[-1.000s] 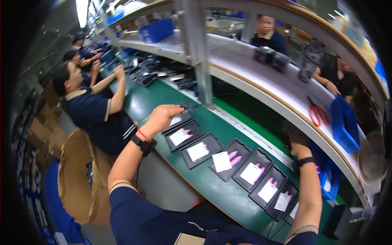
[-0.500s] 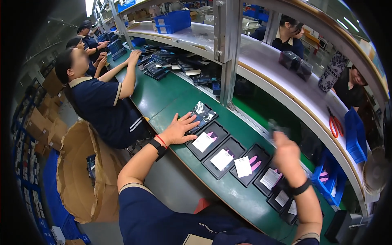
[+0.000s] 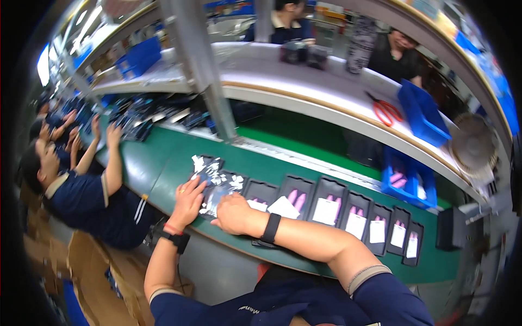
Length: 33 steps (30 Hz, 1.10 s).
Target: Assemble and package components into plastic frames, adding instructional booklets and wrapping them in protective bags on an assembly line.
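Observation:
My left hand (image 3: 188, 202) rests at the left end of a row of shallow black trays, fingers stretched toward a shiny clear-covered tray (image 3: 202, 164). Beside it my right hand (image 3: 235, 214) is curled at the lower edge of a clear plastic piece (image 3: 231, 182), which glints over the tray between my hands. Its fingertips are partly hidden. To the right, several black trays (image 3: 330, 187) each hold pink pointed pieces (image 3: 297, 198) and a white card (image 3: 325, 211). The card in one tray lies tilted.
A co-worker (image 3: 81, 201) stands at left by a heap of dark packages (image 3: 141, 117). A shelf (image 3: 255, 70) behind the green table (image 3: 163, 155) holds red-handled scissors (image 3: 387, 111) and a blue bin (image 3: 421, 114). Another blue bin (image 3: 397, 182) hangs below. An open carton (image 3: 89, 271) stands lower left.
My right hand has swung from the right, over the trays, to the left end beside my left hand, bringing the clear plastic piece. The view has turned to the right.

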Each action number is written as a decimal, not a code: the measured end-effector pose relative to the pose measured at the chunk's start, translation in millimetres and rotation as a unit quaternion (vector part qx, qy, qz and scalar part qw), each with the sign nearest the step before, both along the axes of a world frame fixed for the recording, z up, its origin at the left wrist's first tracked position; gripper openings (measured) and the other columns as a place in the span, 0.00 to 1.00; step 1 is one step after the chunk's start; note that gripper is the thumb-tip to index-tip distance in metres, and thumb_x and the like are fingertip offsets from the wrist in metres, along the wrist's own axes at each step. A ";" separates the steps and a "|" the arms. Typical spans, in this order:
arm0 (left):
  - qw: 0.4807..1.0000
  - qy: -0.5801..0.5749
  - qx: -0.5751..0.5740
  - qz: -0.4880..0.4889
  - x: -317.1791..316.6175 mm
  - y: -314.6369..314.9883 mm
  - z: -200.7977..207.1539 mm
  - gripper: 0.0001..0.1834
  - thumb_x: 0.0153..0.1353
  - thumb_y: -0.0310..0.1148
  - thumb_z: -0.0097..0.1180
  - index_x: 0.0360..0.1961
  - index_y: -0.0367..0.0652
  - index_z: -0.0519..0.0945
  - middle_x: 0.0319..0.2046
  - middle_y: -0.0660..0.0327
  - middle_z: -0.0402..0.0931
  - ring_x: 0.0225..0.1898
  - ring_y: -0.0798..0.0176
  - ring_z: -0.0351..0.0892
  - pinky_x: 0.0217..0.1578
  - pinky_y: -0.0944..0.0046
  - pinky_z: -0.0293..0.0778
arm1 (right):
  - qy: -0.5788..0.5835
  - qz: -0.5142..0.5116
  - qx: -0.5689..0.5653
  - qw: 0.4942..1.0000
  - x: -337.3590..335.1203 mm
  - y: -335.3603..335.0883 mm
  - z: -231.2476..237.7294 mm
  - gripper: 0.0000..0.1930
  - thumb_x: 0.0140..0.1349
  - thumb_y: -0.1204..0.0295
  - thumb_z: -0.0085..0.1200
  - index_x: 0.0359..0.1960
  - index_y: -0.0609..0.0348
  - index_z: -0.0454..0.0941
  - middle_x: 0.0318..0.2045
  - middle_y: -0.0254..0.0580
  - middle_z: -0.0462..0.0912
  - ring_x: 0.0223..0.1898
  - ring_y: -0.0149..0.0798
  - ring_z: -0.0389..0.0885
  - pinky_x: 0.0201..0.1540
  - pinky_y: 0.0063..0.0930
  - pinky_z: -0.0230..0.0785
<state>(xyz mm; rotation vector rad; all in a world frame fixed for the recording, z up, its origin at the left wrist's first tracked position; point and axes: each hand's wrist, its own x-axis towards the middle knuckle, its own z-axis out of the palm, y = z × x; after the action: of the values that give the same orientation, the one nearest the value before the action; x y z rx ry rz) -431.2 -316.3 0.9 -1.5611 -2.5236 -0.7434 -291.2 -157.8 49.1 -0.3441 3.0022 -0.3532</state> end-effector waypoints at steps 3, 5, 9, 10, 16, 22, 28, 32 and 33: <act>0.997 0.069 -0.029 0.032 12.5 -0.6 6.3 0.19 0.58 0.32 0.47 0.51 0.45 0.75 0.58 0.51 0.64 0.59 0.48 0.60 0.58 0.43 0.49 | 0.156 -0.027 -0.118 0.980 24.7 52.3 -2.8 0.16 0.54 0.58 0.54 0.33 0.60 0.78 0.32 0.48 0.78 0.40 0.50 0.76 0.43 0.42 0.68; 0.995 0.097 -0.009 0.029 31.8 14.1 21.7 0.17 0.54 0.31 0.53 0.47 0.41 0.76 0.54 0.49 0.65 0.56 0.47 0.61 0.56 0.43 0.51 | 0.227 -0.088 -0.051 0.969 49.0 125.5 18.3 0.11 0.48 0.67 0.58 0.31 0.59 0.78 0.30 0.48 0.77 0.36 0.51 0.77 0.39 0.42 0.70; 0.986 -0.023 -0.029 -0.165 103.4 63.5 57.8 0.24 0.49 0.33 0.61 0.48 0.39 0.74 0.52 0.47 0.67 0.53 0.45 0.66 0.53 0.44 0.61 | -0.063 -0.364 0.111 0.923 97.1 277.0 38.2 0.17 0.43 0.78 0.53 0.39 0.60 0.78 0.36 0.51 0.81 0.42 0.49 0.79 0.42 0.40 0.73; 0.975 -0.016 -0.044 -0.218 119.1 79.7 62.3 0.25 0.48 0.34 0.62 0.49 0.40 0.74 0.53 0.47 0.67 0.55 0.45 0.66 0.53 0.43 0.62 | -0.236 -0.338 0.128 0.902 105.8 301.9 49.8 0.25 0.41 0.78 0.53 0.48 0.60 0.73 0.47 0.56 0.76 0.50 0.51 0.75 0.50 0.38 0.69; 0.942 0.019 -0.156 -0.297 145.1 129.2 38.3 0.28 0.53 0.36 0.59 0.55 0.41 0.69 0.60 0.47 0.59 0.64 0.45 0.56 0.60 0.40 0.53 | -0.128 -0.409 0.105 0.897 144.5 342.3 12.2 0.50 0.33 0.70 0.55 0.67 0.46 0.50 0.64 0.56 0.52 0.68 0.54 0.44 0.67 0.49 0.42; 0.918 -0.029 -0.222 -0.327 148.6 137.5 37.9 0.33 0.53 0.40 0.59 0.60 0.47 0.65 0.65 0.47 0.50 0.68 0.44 0.45 0.61 0.35 0.44 | -0.080 -0.380 0.046 0.920 146.1 346.2 9.5 0.39 0.41 0.71 0.55 0.62 0.51 0.60 0.59 0.61 0.62 0.62 0.55 0.59 0.62 0.38 0.57; 0.941 0.050 -0.119 -0.314 158.4 143.2 37.4 0.35 0.48 0.42 0.62 0.60 0.54 0.66 0.60 0.46 0.54 0.61 0.39 0.52 0.59 0.40 0.49 | 0.081 -0.381 0.140 0.911 140.8 344.7 -2.6 0.17 0.51 0.77 0.45 0.46 0.59 0.72 0.39 0.59 0.78 0.43 0.54 0.78 0.44 0.43 0.71; 0.938 0.048 -0.115 -0.324 158.3 145.4 34.8 0.32 0.49 0.39 0.62 0.56 0.45 0.69 0.54 0.51 0.63 0.56 0.50 0.61 0.54 0.47 0.56 | 0.184 -0.339 0.080 0.919 146.3 282.3 22.9 0.18 0.51 0.78 0.44 0.46 0.58 0.72 0.36 0.54 0.80 0.37 0.53 0.80 0.39 0.42 0.73; 0.939 0.046 -0.114 -0.321 157.8 147.1 32.7 0.32 0.49 0.39 0.62 0.56 0.45 0.69 0.54 0.51 0.63 0.56 0.50 0.61 0.54 0.47 0.56 | 0.225 -0.313 0.055 0.921 149.1 268.6 23.3 0.18 0.51 0.78 0.44 0.46 0.58 0.72 0.37 0.54 0.80 0.37 0.53 0.80 0.39 0.42 0.73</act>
<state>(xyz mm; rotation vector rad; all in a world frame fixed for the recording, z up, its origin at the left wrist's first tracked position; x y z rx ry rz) -273.4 -169.2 33.5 -2.4792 -2.0787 -0.4037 -142.2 110.7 72.4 0.6575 3.4922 -0.1534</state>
